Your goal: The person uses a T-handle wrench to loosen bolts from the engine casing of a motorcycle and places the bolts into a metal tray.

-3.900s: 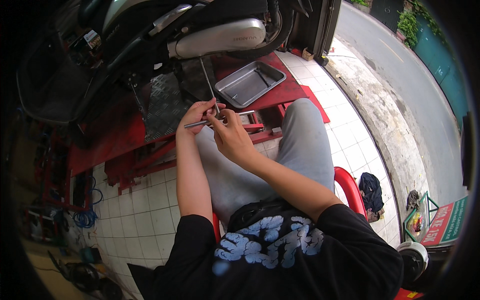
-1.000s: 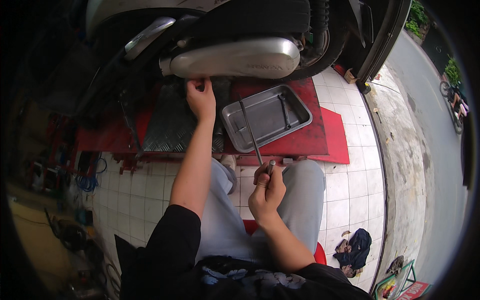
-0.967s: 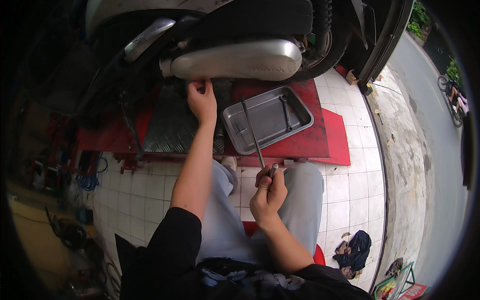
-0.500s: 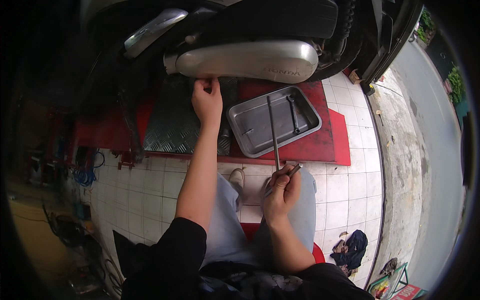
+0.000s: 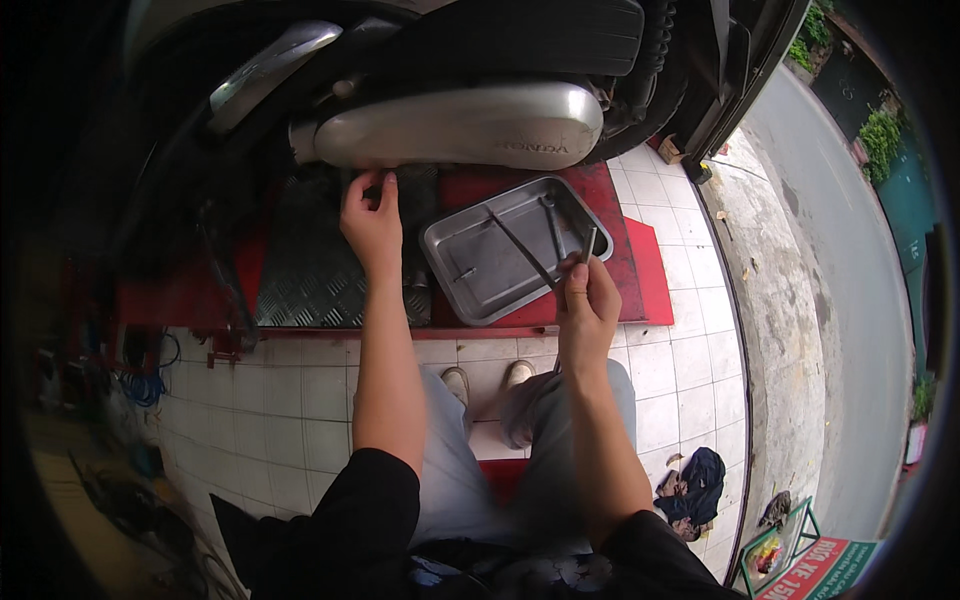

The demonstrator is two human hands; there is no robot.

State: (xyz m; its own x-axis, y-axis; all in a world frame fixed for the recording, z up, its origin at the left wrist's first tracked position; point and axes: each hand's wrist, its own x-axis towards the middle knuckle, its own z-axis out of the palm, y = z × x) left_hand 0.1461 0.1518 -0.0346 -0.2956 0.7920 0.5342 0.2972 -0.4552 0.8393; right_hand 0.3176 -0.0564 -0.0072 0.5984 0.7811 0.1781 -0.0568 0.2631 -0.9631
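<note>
My left hand (image 5: 372,228) is just below the front lower edge of a motorbike's silver engine side cover (image 5: 460,125). Its thumb and fingers are curled together; whatever they may pinch is too small or hidden to make out. Above the near right corner of a grey metal tray (image 5: 440,275), my right hand (image 5: 592,320) is closed around a T-handle wrench (image 5: 525,250). The wrench's long thin shaft slants up and left over the tray, while a short thick end sticks up past the fingers. A combination wrench (image 5: 553,225) and a small metal piece (image 5: 465,273) lie in the tray.
The tray rests on a red lift platform (image 5: 650,270) with a dark tread plate (image 5: 325,265). White floor tiles (image 5: 690,350) surround it. A dark cloth bundle (image 5: 692,490) lies at lower right, near a green-framed sign (image 5: 790,560). A blue hose (image 5: 145,385) is at left.
My right hand has moved up and forward with the T-handle wrench, whose shaft now tilts left over the tray. The left hand has dropped slightly from the cover. The whole view has shifted.
</note>
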